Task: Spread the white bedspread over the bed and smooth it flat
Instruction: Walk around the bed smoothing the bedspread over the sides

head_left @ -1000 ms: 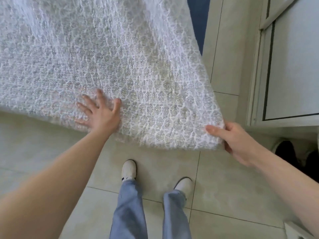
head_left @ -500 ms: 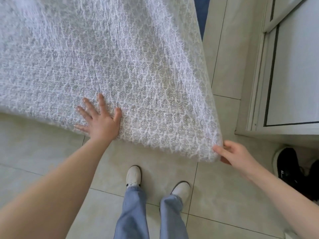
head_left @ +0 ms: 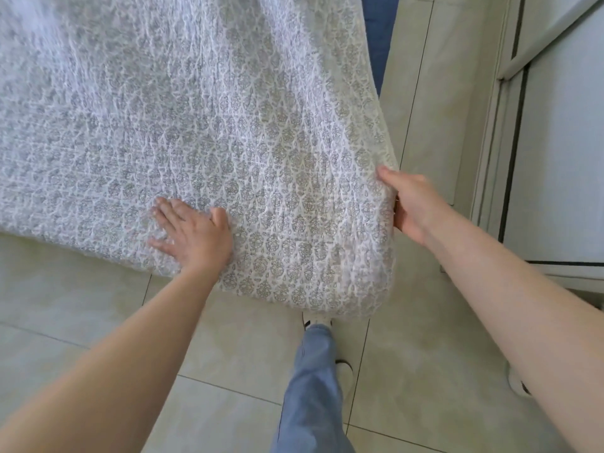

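Observation:
The white bedspread [head_left: 202,119], patterned with small grey motifs, covers the bed's top and hangs over its near corner toward the floor. My left hand [head_left: 192,233] lies flat with fingers spread on the cloth near the front edge. My right hand [head_left: 408,204] holds the bedspread's right side edge, thumb on top and fingers hidden behind the fabric. A strip of blue bed covering [head_left: 379,34] shows beyond the bedspread's right edge at the top.
Pale floor tiles [head_left: 81,308] lie in front of the bed. A white cabinet [head_left: 562,142] stands close on the right, leaving a narrow aisle. My jeans leg [head_left: 310,387] and white shoes are below the bed corner.
My right hand has risen from the bottom corner to the bedspread's side edge. My left hand has slid right along the front edge. The view has shifted closer to the corner.

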Demonstrator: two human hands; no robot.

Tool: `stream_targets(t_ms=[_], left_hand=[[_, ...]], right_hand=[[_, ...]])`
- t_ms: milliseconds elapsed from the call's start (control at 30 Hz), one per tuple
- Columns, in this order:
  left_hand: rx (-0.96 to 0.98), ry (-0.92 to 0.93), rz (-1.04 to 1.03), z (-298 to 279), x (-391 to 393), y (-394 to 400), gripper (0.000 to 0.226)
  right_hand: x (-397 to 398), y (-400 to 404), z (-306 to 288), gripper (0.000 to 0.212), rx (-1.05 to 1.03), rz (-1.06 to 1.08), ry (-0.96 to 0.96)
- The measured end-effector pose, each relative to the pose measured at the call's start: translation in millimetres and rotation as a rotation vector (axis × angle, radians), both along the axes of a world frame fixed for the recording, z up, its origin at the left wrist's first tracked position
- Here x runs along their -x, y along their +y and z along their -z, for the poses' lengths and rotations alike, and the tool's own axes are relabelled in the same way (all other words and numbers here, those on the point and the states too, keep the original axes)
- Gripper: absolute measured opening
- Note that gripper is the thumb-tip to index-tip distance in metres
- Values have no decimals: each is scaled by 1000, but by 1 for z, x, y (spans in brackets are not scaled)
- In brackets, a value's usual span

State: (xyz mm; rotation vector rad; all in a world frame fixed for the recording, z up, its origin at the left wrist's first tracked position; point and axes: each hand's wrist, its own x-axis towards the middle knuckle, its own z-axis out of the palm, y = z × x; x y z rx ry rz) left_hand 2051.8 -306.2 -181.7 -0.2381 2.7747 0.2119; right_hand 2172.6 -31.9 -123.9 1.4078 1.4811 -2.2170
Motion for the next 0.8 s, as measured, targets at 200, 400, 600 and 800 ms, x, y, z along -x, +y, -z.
stream_targets(t_ms=[200, 400, 600, 800], left_hand=[[54, 37, -74, 12, -4, 9, 70], [66, 42, -70, 13, -4, 9, 65], [94, 24, -66, 13, -3, 13, 69], [96, 3, -73, 12, 0, 10, 70]], right_hand=[[-49, 26, 1, 42, -454, -107, -148], [-2, 44, 22, 22, -239, -172, -377], [48, 60, -7, 29, -124, -132, -157], [10, 99, -9, 57, -471, -268, -324]])
